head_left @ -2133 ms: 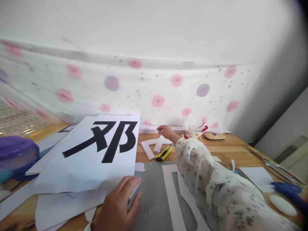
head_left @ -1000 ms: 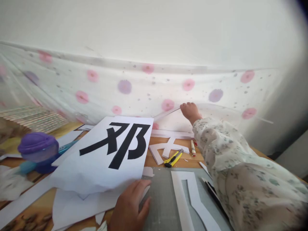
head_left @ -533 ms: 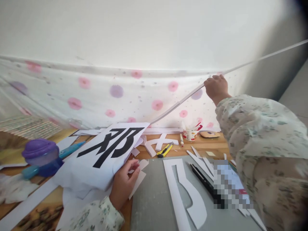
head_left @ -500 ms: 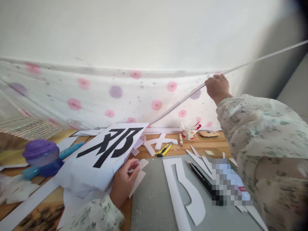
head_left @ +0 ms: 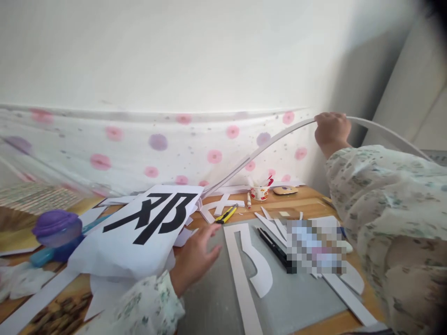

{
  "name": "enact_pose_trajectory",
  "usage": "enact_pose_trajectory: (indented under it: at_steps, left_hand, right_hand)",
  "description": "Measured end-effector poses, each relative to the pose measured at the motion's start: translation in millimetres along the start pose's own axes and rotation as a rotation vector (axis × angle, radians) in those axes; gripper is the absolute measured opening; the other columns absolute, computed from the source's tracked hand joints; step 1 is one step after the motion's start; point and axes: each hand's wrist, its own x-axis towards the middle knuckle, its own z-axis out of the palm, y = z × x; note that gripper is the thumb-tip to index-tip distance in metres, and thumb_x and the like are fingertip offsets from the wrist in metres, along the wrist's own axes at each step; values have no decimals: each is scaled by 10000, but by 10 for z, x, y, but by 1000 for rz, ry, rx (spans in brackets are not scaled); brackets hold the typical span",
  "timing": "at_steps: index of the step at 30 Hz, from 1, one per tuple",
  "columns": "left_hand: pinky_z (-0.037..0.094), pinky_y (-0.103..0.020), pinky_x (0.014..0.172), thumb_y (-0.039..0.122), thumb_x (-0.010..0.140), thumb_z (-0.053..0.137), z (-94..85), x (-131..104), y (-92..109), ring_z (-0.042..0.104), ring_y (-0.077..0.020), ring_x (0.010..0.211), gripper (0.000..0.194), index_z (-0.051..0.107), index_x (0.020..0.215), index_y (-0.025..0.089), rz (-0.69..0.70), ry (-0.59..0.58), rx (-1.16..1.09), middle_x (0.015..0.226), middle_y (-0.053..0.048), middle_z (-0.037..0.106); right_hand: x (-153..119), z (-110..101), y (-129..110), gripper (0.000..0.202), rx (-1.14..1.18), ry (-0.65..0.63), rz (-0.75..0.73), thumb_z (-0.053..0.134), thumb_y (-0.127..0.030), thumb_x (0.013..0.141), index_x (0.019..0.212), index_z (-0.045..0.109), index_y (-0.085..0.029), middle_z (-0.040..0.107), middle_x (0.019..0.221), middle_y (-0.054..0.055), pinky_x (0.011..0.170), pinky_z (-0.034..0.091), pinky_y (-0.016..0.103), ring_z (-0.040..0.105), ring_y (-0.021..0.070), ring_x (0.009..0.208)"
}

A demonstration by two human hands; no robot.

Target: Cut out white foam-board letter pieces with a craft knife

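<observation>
High at the right, my right hand (head_left: 332, 132) is closed around a long thin white strip (head_left: 275, 139), which bends in an arc. The strip's lower end runs down behind a white paper sheet (head_left: 122, 251) printed with a large black character. My left hand (head_left: 197, 256) is just right of that sheet, over the edge of a grey cutting mat (head_left: 216, 288), fingers apart and holding nothing. A curved white cutout (head_left: 260, 274) lies on the mat to its right, and a yellow utility knife (head_left: 227, 213) is just beyond its fingertips.
Black pens (head_left: 274, 249) lie on the mat beside a blurred patch. Behind stand a small cup (head_left: 259, 192) and a marker (head_left: 249, 200). A purple-lidded container (head_left: 57, 228) is at the left, near crumpled tissue (head_left: 24, 281). Paper scraps surround the mat.
My right hand has moved right and the strip now bows upward. My left hand has moved right, away from the printed sheet, with its fingers spread. The view has shifted right.
</observation>
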Motion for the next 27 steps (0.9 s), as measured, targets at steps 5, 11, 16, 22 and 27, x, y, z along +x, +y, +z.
enact_pose_trajectory:
  at_steps: [5, 11, 16, 22, 27]
  left_hand:
    - [374, -436, 1099, 241, 756, 640, -192, 888, 418, 446, -286, 1310, 610, 454, 1332, 159, 80, 218, 239, 1376, -142, 499]
    - [359, -457, 1103, 328, 634, 789, -160, 1700, 458, 398, -353, 1343, 920, 345, 1407, 99, 94, 245, 236, 1458, -215, 408]
    - [394, -444, 1067, 315, 828, 595, -271, 1709, 570, 472, -305, 1286, 713, 292, 1449, 137, 104, 376, 228, 1407, -173, 475]
    - [434, -446, 1013, 223, 786, 591, -599, 1429, 682, 556, -286, 1163, 685, 343, 1424, 196, 148, 413, 239, 1266, -108, 583]
    - [532, -343, 749, 259, 755, 622, -866, 1106, 1059, 586, -159, 715, 585, 451, 1312, 205, 179, 442, -90, 813, 3, 568]
  right_hand:
    - [255, -327, -108, 396, 120, 81, 149, 314, -133, 987, 1194, 641, -49, 646, 1110, 256, 691, 221, 366, 522, 236, 957]
    - [596, -944, -282, 399, 318, 196, 231, 334, -152, 977, 1244, 602, -25, 625, 1145, 285, 695, 237, 352, 538, 232, 937]
    - [533, -1326, -401, 348, 410, 254, 167, 401, -139, 946, 1182, 647, -65, 653, 1117, 235, 740, 285, 340, 551, 247, 983]
    - [360, -1541, -511, 375, 515, 282, 109, 398, -65, 907, 1195, 638, -56, 633, 1186, 221, 827, 308, 370, 541, 304, 1100]
    - [484, -1692, -440, 434, 600, 335, 102, 375, -17, 862, 1218, 618, -54, 610, 1253, 191, 892, 303, 335, 511, 276, 1179]
